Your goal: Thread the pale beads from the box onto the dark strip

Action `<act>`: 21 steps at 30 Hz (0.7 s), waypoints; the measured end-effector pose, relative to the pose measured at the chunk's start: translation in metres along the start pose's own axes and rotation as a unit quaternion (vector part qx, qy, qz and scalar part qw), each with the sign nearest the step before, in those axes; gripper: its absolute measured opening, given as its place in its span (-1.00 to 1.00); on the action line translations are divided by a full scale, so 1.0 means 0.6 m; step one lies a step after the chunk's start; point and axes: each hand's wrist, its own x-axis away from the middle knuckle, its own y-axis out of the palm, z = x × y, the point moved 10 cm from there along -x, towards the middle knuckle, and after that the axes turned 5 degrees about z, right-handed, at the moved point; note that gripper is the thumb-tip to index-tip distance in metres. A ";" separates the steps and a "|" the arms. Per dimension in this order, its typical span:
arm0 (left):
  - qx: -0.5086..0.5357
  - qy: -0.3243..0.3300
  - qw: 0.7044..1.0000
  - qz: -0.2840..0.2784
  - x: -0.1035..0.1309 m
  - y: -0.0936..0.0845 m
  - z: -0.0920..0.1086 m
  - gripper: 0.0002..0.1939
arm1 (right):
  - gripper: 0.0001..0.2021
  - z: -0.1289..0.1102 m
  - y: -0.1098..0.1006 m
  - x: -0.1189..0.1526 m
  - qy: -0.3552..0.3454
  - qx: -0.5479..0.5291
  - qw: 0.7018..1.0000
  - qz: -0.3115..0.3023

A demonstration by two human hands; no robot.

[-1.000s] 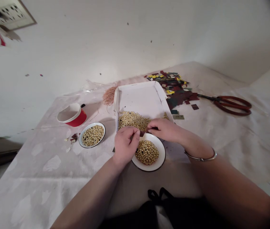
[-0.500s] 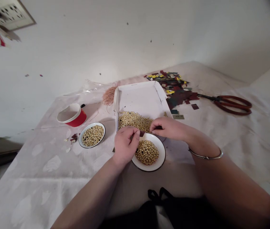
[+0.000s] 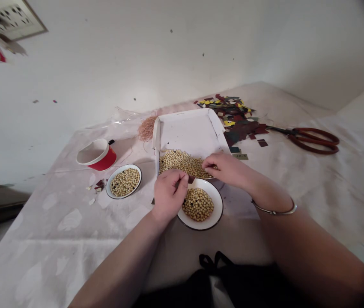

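My left hand (image 3: 171, 192) is closed in a pinch on a small dark red piece of sheet material (image 3: 192, 179), held over the far rim of a white dark-rimmed plate (image 3: 216, 209). A heap of small round tan beads or beans (image 3: 198, 204) with a few black ones fills the plate's middle. Beyond it stands a shallow white box (image 3: 190, 128), its near end covered with more tan beads (image 3: 177, 160). My right hand (image 3: 222, 167) reaches into that near right corner, fingers bent together at the beads; anything between its fingertips is hidden.
At the left are a second bowl of beads (image 3: 140, 182) and a red-and-white paper cup (image 3: 101, 160). Pinkish fibre (image 3: 146, 128) lies behind the box. Coloured scraps (image 3: 240, 130) and scissors with brown handles (image 3: 317, 141) lie to the right, before a white wall.
My right hand has moved slightly up and left, from near the plate's rim onto the beads in the box. My left hand and the dark red piece have stayed in place.
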 end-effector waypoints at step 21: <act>-0.007 -0.002 1.000 0.002 0.000 0.001 -0.002 -0.79 | -0.86 0.000 0.028 0.000 0.015 0.026 0.999 -0.044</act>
